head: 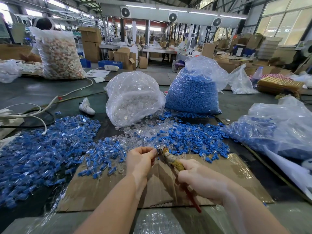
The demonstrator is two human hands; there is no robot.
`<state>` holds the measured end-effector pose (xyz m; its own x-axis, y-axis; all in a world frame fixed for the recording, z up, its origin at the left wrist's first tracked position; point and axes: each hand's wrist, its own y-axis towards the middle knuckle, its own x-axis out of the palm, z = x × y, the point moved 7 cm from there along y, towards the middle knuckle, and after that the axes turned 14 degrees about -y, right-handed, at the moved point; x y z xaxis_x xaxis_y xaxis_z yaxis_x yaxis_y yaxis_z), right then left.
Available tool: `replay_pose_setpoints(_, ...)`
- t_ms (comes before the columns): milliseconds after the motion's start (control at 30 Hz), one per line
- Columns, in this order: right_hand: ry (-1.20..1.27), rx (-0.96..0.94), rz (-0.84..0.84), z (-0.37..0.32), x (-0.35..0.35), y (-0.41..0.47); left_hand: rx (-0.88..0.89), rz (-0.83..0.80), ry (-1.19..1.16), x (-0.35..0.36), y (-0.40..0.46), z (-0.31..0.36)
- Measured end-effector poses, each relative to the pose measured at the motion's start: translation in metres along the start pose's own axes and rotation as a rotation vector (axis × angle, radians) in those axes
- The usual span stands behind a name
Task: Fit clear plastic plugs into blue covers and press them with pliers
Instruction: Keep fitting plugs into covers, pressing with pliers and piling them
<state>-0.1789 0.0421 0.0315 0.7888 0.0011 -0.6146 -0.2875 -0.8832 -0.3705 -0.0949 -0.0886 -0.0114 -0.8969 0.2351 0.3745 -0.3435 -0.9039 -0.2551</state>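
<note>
2 hands meet above the cardboard (219, 179): left hand (141, 160) pinches a small part at the pliers (166, 155), right hand (200, 181) squeezes their handles, probably pressing.

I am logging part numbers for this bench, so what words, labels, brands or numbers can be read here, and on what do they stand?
None can be read.
The pliers, gripped by the right hand, have tape-wrapped handles with no legible mark.
The bag of blue covers and bag of clear plugs show no print.
The cardboard boxes and blue crates behind: any marks are too small and blurred.
</note>
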Motion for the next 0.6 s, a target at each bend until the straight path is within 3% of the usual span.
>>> replay_pose_setpoints(100, -0.058, -0.011, 0.034, 0.004, 0.000, 0.003, 0.000, 0.002, 0.000, 0.001, 0.000, -0.001)
replay_pose_setpoints(200, 0.076, -0.003, 0.043, 0.007, 0.002, 0.005, 0.003, -0.010, 0.000, 0.001, 0.000, 0.000)
replay_pose_setpoints(300, 0.233, 0.039, 0.118, 0.012, 0.000, 0.006, 0.181, 0.020, 0.169, -0.008, 0.002, 0.018)
replay_pose_setpoints(467, -0.445, 0.160, 0.479, 0.038, -0.028, 0.015, 0.660, 0.165, 0.877, -0.030, 0.001, 0.063)
replay_pose_setpoints(600, -0.675, 0.240, 0.572, 0.050, -0.030, 0.020, 0.713, 0.252, 1.196, -0.051, 0.013, 0.068)
